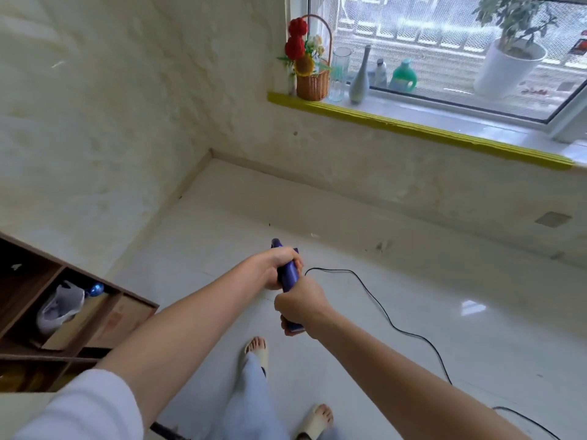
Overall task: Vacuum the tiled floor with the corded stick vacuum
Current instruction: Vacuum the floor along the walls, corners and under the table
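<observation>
Both hands curl their fingers round the vacuum handle (288, 274), left hand (275, 268) ahead at twelve o'clock, right hand (298, 308) nearer; cord (381, 308) trails toward four o'clock.

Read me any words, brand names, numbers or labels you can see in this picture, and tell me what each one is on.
No text can be read here.
Green detergent bottle behind the window: label too blurred to read.
Red sticker at the window's right edge: print too small.
Purple vacuum handle: no marking visible.
</observation>
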The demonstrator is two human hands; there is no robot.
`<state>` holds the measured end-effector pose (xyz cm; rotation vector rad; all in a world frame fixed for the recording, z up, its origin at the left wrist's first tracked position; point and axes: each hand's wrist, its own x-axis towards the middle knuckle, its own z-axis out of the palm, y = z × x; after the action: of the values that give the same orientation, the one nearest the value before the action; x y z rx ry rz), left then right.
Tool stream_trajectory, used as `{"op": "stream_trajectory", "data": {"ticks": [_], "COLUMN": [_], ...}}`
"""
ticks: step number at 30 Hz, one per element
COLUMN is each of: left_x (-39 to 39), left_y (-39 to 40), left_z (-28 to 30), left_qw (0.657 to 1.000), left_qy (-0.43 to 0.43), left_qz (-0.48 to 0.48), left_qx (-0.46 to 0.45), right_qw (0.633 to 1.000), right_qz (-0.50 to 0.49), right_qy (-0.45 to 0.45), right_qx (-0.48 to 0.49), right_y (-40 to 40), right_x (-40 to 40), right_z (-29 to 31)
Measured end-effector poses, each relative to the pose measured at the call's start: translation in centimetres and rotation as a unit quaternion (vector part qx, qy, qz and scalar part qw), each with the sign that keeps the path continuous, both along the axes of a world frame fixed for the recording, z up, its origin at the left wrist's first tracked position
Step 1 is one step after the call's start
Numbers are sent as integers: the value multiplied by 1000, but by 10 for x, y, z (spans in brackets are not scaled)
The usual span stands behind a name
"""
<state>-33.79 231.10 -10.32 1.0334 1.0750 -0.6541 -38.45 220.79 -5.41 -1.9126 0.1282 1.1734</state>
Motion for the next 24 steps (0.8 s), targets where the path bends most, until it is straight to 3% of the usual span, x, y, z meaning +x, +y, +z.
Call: {"op": "stream_trajectory", "data": {"ticks": [12,24], "left_x": [73,187], "left_y": [81,171], "left_z": [-48,-86], "left_qw": [1000,995], "left_qy": [-12,-38], "left_qz": [-22,-39], "left_qx": [16,80], "right_qw": [998,993], "right_qz": [-46,4], "right_qy": [-24,-53], "right_qx": [-46,-101], "right_y": [92,182], "right_x": [58,173], "right_z": [-50,-83]}}
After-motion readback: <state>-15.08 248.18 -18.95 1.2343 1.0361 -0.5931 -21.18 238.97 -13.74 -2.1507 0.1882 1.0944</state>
